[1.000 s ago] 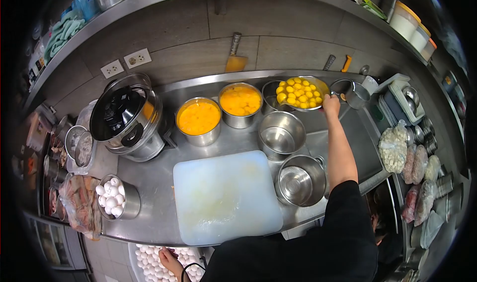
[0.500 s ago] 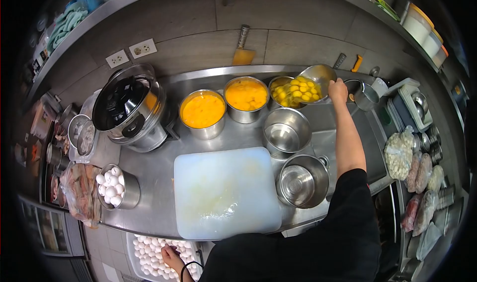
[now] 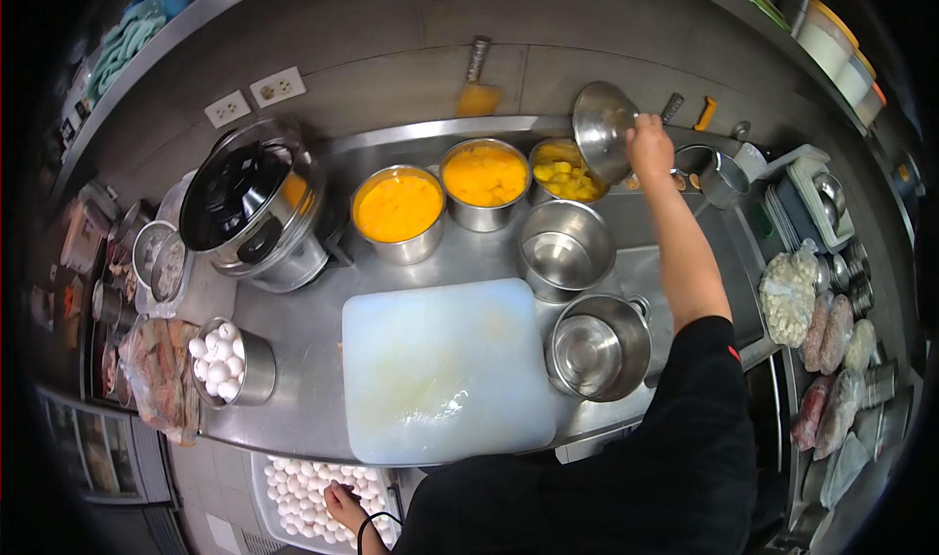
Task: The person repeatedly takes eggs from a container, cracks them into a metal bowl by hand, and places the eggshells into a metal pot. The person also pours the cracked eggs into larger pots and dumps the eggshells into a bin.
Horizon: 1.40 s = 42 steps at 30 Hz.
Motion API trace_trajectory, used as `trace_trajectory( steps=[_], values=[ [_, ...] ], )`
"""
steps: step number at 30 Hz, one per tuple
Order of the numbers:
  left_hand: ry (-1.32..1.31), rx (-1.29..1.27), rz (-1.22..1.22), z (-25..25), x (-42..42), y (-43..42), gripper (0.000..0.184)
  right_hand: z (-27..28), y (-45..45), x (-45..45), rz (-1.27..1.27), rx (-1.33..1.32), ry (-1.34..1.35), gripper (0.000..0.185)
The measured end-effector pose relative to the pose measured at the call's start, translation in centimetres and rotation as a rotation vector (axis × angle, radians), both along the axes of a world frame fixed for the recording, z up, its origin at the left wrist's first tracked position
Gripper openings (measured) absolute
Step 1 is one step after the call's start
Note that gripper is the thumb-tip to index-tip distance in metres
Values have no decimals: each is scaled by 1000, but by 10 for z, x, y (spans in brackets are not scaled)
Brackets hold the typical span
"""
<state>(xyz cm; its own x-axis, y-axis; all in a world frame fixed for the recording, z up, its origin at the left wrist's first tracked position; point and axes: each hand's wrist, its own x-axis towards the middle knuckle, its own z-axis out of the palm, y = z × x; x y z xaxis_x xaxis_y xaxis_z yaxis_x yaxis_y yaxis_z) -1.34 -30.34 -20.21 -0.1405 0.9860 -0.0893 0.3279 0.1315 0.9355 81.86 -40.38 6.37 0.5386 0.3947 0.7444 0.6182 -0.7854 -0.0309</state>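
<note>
Toward the back of the counter (image 3: 303,359), head view: right hand (image 3: 649,149) gripping steel bowl (image 3: 603,130), shiny, round, tipped steeply beside pot (image 3: 539,196) of glossy yellow yolks (image 3: 563,177). Left hand (image 3: 342,504) over tray (image 3: 259,485) of white eggs (image 3: 296,501); its grip cannot be told.

Bare hands (image 3: 649,149) (image 3: 342,506): 2. Shallow round steel bowl (image 3: 603,130): 1. Round steel pots (image 3: 406,252) (image 3: 489,221) of orange egg mix (image 3: 398,209): 2. Round steel pot (image 3: 537,194) of yellow yolks (image 3: 570,176): 1; yolks overlap, not countable. Shiny round steel pots (image 3: 565,250) (image 3: 587,356) showing their bottoms: 2. Pale-blue rectangular cutting board (image 3: 445,369): 1. Cylindrical steel pot (image 3: 257,369) of white eggs (image 3: 219,364): 1. White rectangular plastic tub (image 3: 259,487) of white eggs: 1; eggs heaped, total not countable. White rectangular outlet plates (image 3: 228,108) (image 3: 278,87): 2.
</note>
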Motion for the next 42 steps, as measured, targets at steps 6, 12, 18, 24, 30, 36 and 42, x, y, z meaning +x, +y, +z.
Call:
trace_trajectory(
  steps=[6,12,18,24,30,36,42],
  values=[
    [-19,38,11,21,4,15,32,24,15,-95,122,259,116,22],
    [-111,70,-28,37,-18,29,28,-63,76,-295,646,382,891,23],
    [-222,70,20,14,-108,13,33,-147,165,-542,679,12,1232,27],
    [-74,-62,183,-50,-251,-28,30,-210,198,-596,613,-68,1194,33],
    [-2,-267,258,-120,-331,-29,35,-140,160,-665,774,219,830,33],
    [721,-86,97,-162,-340,65,45,-259,169,-847,1210,-585,1386,34],
    [1013,-303,38,-204,-337,140,58,-481,248,-932,1276,-811,1013,50]
  ],
)
